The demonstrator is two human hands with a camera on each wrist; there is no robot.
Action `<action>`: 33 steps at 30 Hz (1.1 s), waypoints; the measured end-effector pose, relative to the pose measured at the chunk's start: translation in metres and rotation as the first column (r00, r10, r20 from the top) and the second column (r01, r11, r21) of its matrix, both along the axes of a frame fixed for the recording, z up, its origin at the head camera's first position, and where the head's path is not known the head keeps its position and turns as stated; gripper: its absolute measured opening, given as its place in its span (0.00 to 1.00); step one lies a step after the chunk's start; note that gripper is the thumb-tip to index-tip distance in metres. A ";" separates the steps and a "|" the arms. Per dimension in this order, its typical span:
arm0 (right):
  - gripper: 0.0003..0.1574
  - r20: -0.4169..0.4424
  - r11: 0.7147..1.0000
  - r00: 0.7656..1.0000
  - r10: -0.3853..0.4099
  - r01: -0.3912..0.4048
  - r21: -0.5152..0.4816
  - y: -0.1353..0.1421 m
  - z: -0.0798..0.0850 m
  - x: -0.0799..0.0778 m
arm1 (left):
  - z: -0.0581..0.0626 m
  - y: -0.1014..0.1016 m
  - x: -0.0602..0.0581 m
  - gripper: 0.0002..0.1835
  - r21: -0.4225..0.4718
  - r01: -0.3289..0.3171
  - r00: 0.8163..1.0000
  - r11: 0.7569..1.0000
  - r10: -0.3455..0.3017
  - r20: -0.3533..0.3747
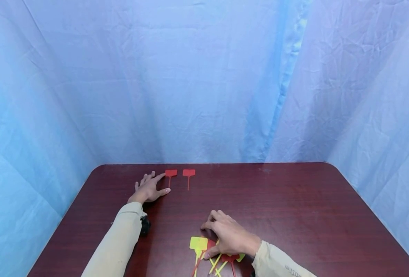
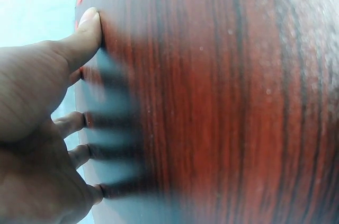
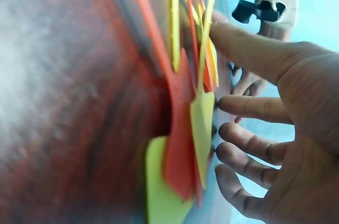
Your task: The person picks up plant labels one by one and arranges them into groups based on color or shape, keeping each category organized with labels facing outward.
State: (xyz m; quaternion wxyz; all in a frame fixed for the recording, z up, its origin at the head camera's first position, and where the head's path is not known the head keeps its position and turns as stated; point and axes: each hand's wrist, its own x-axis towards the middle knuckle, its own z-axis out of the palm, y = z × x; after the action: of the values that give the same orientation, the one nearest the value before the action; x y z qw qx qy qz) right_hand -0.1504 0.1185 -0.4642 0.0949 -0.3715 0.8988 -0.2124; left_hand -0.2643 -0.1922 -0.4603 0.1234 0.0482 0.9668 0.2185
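Two red cable-tie tags, each with a flat rectangular head and thin tail, lie side by side near the table's far edge. My left hand (image 1: 149, 188) is spread at the left one (image 1: 171, 173), index fingertip right at its head and thumb near its tail. In the left wrist view its fingertips (image 2: 79, 119) meet the tabletop. My right hand (image 1: 230, 232) hovers with parted fingers over a loose pile of red and yellow tags, partly hiding them. A yellow tag (image 1: 199, 243) shows at the pile's left. The right wrist view shows a red tag (image 3: 180, 128) beside the hand.
The second red tag (image 1: 188, 172) lies right of the first. The dark wood table (image 1: 294, 215) has rounded far corners. Pale blue cloth (image 1: 197, 84) hangs behind it and along both sides. A black wrist camera (image 1: 145, 226) sits under the left sleeve.
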 end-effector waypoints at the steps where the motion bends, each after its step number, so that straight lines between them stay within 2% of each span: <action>1: 0.38 -0.007 1.000 1.000 0.001 -0.001 -0.003 -0.001 -0.001 0.001 | 0.000 0.000 0.000 0.41 0.001 -0.001 1.000 1.000 0.001 0.001; 6: 0.30 -0.023 1.000 1.000 0.004 -0.005 -0.030 -0.003 -0.002 0.004 | 0.002 0.000 0.000 0.41 0.002 -0.001 1.000 1.000 0.001 0.003; 13: 0.22 0.030 0.999 0.999 -0.015 0.016 -0.033 -0.005 0.000 0.005 | 0.001 0.000 0.000 0.41 0.000 -0.004 1.000 1.000 0.004 0.000; 24: 0.21 0.029 1.000 1.000 0.010 -0.010 -0.002 -0.006 0.000 0.008 | -0.001 0.001 0.001 0.41 0.004 -0.012 1.000 1.000 0.012 -0.008; 33: 0.24 -0.054 0.999 0.998 0.040 -0.040 0.004 -0.006 0.002 0.010 | -0.001 0.000 0.001 0.41 0.006 -0.008 1.000 1.000 0.009 -0.005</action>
State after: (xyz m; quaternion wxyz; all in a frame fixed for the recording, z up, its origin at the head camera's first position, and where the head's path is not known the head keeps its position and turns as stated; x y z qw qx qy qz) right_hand -0.1403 0.1129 -0.4624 0.0754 -0.3946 0.8938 -0.1992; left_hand -0.2637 -0.1919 -0.4609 0.1197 0.0450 0.9667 0.2218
